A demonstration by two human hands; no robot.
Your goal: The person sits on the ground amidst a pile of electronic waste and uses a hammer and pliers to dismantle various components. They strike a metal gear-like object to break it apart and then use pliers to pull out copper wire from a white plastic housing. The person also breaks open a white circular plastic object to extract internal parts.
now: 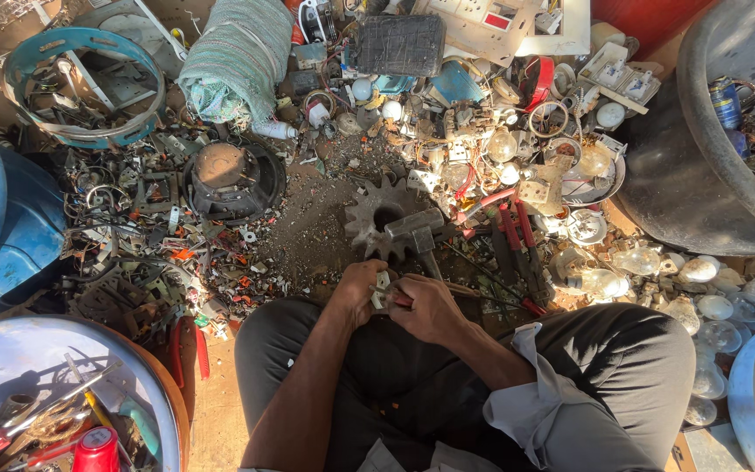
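Both hands meet low over the lap: the left hand [356, 293] pinches a small pale fitting [382, 293], while the right hand [430, 308] is clenched on a red-handled tool [401, 300] working at it. It looks like the prying-apart step; the next move calls for a firm hold and a careful twist. On the floor ahead: one toothed gear [376, 210], one hammer [417, 232] across it, one round speaker [231, 179], bulbs [714, 306] too many to count.
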